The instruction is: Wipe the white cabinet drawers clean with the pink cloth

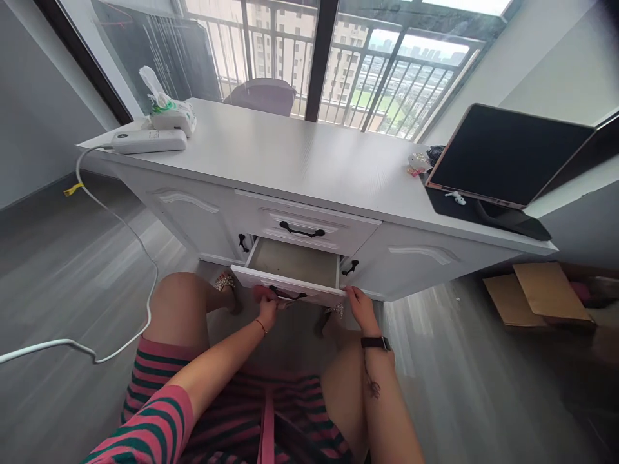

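The lower drawer (294, 263) of a white cabinet is pulled out, and its beige bottom shows nothing lying on it. My left hand (267, 312) is closed on a pink cloth (262, 293), pressed against the drawer front just left of the black handle (289, 295). The cloth is small and partly covered by my fingers. At the right end of the drawer front, my right hand (360, 307) grips the top corner, with the thumb side on the edge. Above, the upper drawer (309, 222) is closed.
On the white cabinet top (290, 151) stand a power strip (149, 141) and a tissue pack (171, 117) at left, and a laptop (512, 158) at right. A white cable (140, 241) hangs to the floor. Cabinet doors flank the drawers. An open cardboard box (541, 293) lies right.
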A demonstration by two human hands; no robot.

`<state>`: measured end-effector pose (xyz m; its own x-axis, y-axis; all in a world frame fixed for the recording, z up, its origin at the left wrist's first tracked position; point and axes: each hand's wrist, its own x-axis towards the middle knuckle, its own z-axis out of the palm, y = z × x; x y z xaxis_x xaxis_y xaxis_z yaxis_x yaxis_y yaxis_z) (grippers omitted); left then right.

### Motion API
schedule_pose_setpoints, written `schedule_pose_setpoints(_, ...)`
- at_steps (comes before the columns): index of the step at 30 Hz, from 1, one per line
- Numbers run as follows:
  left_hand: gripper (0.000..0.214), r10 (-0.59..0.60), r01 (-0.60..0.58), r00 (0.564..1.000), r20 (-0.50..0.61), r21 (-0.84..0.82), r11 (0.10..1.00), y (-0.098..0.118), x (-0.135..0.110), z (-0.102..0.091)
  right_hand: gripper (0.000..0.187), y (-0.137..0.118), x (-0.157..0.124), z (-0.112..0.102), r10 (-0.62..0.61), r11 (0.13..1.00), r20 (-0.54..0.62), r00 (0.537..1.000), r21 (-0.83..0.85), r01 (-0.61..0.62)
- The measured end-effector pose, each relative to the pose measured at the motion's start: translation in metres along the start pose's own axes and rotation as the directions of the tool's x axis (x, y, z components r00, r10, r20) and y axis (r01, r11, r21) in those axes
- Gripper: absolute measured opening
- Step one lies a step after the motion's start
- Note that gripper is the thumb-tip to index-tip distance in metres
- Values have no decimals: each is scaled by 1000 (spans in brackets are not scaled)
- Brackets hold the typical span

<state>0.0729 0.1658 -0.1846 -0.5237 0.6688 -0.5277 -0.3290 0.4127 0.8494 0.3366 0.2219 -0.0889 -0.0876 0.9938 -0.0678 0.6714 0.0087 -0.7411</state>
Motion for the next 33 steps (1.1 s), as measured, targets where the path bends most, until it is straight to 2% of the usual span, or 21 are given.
schedule_pose_setpoints(2, 18, 84, -68, 989, -121, 133, 989, 15, 8, -27, 53, 2, 1, 1, -9, 1000, -10, 1000, -22, 9)
schedule_pose_setpoints(4, 15, 192, -142, 965, -181, 257, 956, 30, 9, -49, 55, 4, 3, 3, -22, 999, -16, 1000, -35, 21)
schedule_pose_setpoints(6, 15, 308, -228, 934, -182, 361, 904, 41, 4, -62, 57, 5, 4, 4, -31, 999, -19, 999, -39, 30)
schedule_pose_setpoints(9, 24, 445, -358, 891, -92, 463, 811, 48, -11, -64, 59, 5, 3, 5, -34, 999, -21, 999, -32, 33)
schedule_pose_setpoints(15, 50, 522, -532, 833, 183, 526, 664, 32, -40, -32, 60, 4, 1, 7, -48, 997, -52, 997, -55, 45)
schedule_pose_setpoints(20, 54, 525, -548, 806, 272, 678, 489, 24, -54, -9, 58, 6, 3, 9, -57, 997, -59, 997, -57, 53)
schedule_pose_setpoints(22, 55, 516, -548, 805, 295, 702, 454, 24, -58, -1, 57, 6, 5, 10, -65, 997, -67, 996, -51, 62)
schedule_pose_setpoints(24, 55, 494, -526, 823, 280, 706, 475, 24, -62, 9, 56, 4, 5, 11, -69, 997, -77, 995, -45, 66)
schedule_pose_setpoints(27, 53, 477, -491, 849, 227, 672, 554, 22, -69, 30, 54, 0, 6, 11, -58, 998, -85, 995, -27, 56)
schedule_pose_setpoints(31, 50, 426, -513, 859, 285, 491, 704, 10, -80, 66, 53, -6, 5, 10, -51, 999, -89, 995, -20, 49)
schedule_pose_setpoints(33, 44, 391, -498, 864, 316, 435, 750, 3, -86, 84, 53, -8, 5, 9, -50, 999, -96, 994, -21, 48)
